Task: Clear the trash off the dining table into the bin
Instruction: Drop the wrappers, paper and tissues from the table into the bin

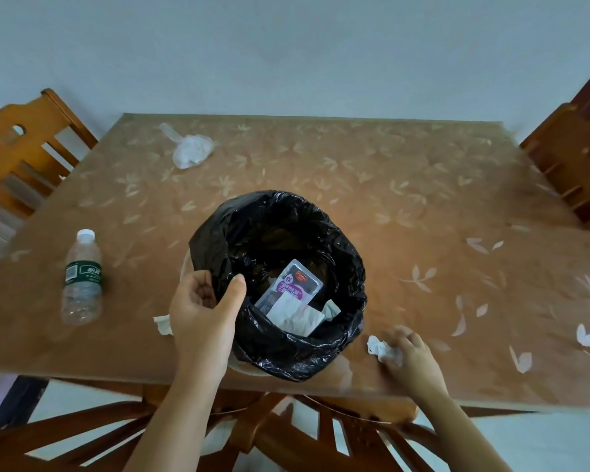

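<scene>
A bin lined with a black bag [338,229] stands on the dining table [423,185] near its front edge. Inside lie a purple-labelled plastic packet [292,281] and white paper [295,316]. My left hand [203,311] grips the bin's left rim, thumb over the bag. My right hand [411,357] rests on the table right of the bin, its fingers closed on a crumpled white tissue [382,350]. Another tissue [162,323] peeks out beside my left hand. An empty clear water bottle [82,277] lies at the left. A crumpled clear plastic bag [189,149] sits far back left.
The table has a brown cover printed with pale leaves. Wooden chairs stand at the left [24,144], right [573,161] and in front below me [252,434]. A pale wall runs behind the table.
</scene>
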The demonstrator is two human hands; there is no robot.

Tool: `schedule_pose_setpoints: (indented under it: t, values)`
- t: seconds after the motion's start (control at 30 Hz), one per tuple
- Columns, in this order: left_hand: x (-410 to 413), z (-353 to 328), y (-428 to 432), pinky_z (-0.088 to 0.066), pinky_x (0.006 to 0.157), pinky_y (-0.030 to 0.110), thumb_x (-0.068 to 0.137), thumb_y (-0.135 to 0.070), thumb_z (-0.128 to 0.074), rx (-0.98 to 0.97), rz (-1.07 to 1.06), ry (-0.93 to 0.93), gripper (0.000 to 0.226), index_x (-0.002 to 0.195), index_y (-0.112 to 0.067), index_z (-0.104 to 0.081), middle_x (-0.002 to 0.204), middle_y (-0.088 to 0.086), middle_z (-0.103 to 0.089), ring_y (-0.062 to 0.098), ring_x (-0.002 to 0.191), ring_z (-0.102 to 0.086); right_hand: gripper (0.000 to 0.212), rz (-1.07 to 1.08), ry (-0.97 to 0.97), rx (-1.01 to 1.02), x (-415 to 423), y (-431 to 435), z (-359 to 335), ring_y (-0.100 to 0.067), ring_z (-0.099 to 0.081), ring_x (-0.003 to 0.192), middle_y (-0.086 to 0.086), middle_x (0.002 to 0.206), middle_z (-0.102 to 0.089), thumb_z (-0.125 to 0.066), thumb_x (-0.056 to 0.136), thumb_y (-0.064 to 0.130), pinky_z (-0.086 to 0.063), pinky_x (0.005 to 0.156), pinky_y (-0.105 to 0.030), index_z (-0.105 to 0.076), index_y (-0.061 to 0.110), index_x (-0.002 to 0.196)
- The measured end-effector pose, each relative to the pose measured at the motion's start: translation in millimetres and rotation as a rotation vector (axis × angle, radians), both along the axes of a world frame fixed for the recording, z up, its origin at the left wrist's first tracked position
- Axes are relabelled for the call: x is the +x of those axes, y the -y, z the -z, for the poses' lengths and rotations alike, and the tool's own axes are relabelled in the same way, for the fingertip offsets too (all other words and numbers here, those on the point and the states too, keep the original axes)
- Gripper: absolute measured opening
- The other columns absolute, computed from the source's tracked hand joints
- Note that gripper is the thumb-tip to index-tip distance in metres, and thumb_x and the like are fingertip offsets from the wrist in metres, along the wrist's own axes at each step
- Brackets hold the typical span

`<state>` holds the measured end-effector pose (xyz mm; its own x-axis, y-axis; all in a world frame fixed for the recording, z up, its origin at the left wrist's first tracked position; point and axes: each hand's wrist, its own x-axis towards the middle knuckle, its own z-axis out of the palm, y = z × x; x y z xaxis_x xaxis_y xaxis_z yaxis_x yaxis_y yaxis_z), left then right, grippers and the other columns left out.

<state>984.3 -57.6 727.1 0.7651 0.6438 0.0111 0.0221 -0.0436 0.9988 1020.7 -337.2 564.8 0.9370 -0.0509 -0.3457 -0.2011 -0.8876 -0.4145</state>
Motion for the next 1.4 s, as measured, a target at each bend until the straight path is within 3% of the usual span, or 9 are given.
schedule_pose_setpoints:
  t: [0.33, 0.43, 0.53, 0.67, 0.77, 0.9, 1.0, 1.07, 1.4]
  values:
    - [-4, 0, 5, -0.042, 0.063, 0.037, 0.063, -0.032, -0.068, -0.018, 0.011, 0.008, 0.016, 0.054, -0.033, -0.054, 0.061, -0.004, -0.046, 0.018, 0.063, -0.045, 0.015, 0.108, 0.091, 0.160, 2, 2, -9, -0.027, -0.055, 0.082, -0.007, 0.097, -0.055, -0.059, 0.081, 0.016, -0.041, 0.066, -0.032, -0.059, 0.008, 0.094]
    - [-5, 1, 5, -0.041, 0.063, 0.038, 0.063, -0.033, -0.068, -0.023, 0.009, 0.018, 0.017, 0.057, -0.029, -0.053, 0.061, -0.004, -0.046, 0.020, 0.064, -0.044, 0.013, 0.158, 0.203, 0.204, 7, 5, -30, -0.025, -0.050, 0.069, -0.009, 0.079, -0.053, -0.062, 0.079, 0.015, -0.037, 0.058, -0.033, -0.054, 0.008, 0.072]
    - [-6, 1, 5, -0.041, 0.062, 0.037, 0.063, -0.032, -0.069, -0.025, 0.005, 0.034, 0.019, 0.058, -0.027, -0.051, 0.061, -0.003, -0.046, 0.019, 0.063, -0.044, 0.016, 0.203, 0.352, 0.292, 14, 4, -62, -0.023, -0.050, 0.066, -0.006, 0.073, -0.052, -0.065, 0.078, 0.015, -0.037, 0.054, -0.031, -0.054, 0.007, 0.071]
    - [-10, 1, 5, -0.039, 0.060, 0.035, 0.067, -0.027, -0.069, -0.017, 0.016, 0.054, 0.022, 0.056, -0.029, -0.051, 0.060, -0.004, -0.044, 0.015, 0.060, -0.042, 0.010, 0.167, 0.540, 0.405, 23, -11, -112, -0.020, -0.053, 0.068, -0.004, 0.076, -0.057, -0.066, 0.078, 0.017, -0.040, 0.056, -0.028, -0.057, 0.014, 0.075]
    - [-13, 1, 4, -0.039, 0.060, 0.036, 0.069, -0.025, -0.070, -0.013, 0.015, 0.063, 0.023, 0.057, -0.029, -0.051, 0.063, 0.000, -0.045, 0.019, 0.062, -0.043, 0.017, 0.083, 0.635, 0.481, 23, -32, -145, -0.006, -0.053, 0.069, 0.006, 0.075, -0.057, -0.068, 0.076, 0.019, -0.039, 0.058, -0.013, -0.055, 0.029, 0.072]
    - [-18, 1, 1, -0.039, 0.059, 0.035, 0.071, -0.022, -0.072, -0.006, -0.033, 0.073, 0.026, 0.060, -0.025, -0.049, 0.064, 0.003, -0.047, 0.022, 0.063, -0.045, 0.029, -0.109, 0.615, 0.496, 20, -67, -171, 0.001, -0.051, 0.067, 0.014, 0.074, -0.053, -0.068, 0.076, 0.019, -0.036, 0.060, -0.003, -0.048, 0.039, 0.068]
    - [-26, -1, -4, -0.039, 0.059, 0.035, 0.075, -0.016, -0.071, -0.013, -0.067, 0.069, 0.027, 0.061, -0.026, -0.050, 0.064, 0.001, -0.047, 0.021, 0.062, -0.046, 0.014, -0.320, 0.538, 0.477, 16, -96, -176, 0.000, -0.051, 0.077, 0.012, 0.086, -0.054, -0.066, 0.078, 0.022, -0.036, 0.066, -0.004, -0.059, 0.030, 0.088]
    - [-33, -5, -13, -0.042, 0.060, 0.037, 0.074, -0.021, -0.071, -0.007, -0.103, 0.059, 0.024, 0.059, -0.029, -0.053, 0.065, 0.001, -0.050, 0.020, 0.063, -0.049, 0.030, -0.428, 0.561, 0.467, 13, -114, -178, -0.002, -0.049, 0.089, 0.011, 0.098, -0.050, -0.065, 0.079, 0.026, -0.034, 0.075, -0.002, -0.057, 0.024, 0.108]
    - [-85, -31, -100, -0.041, 0.063, 0.042, 0.077, -0.026, -0.068, 0.018, -0.350, 0.111, 0.022, 0.066, -0.021, -0.049, 0.074, 0.011, -0.049, 0.025, 0.069, -0.049, 0.030, -0.486, 0.740, 0.481, 3, -188, -187, -0.017, -0.050, 0.106, -0.001, 0.109, -0.054, -0.059, 0.083, 0.020, -0.037, 0.090, -0.028, -0.055, 0.016, 0.113]
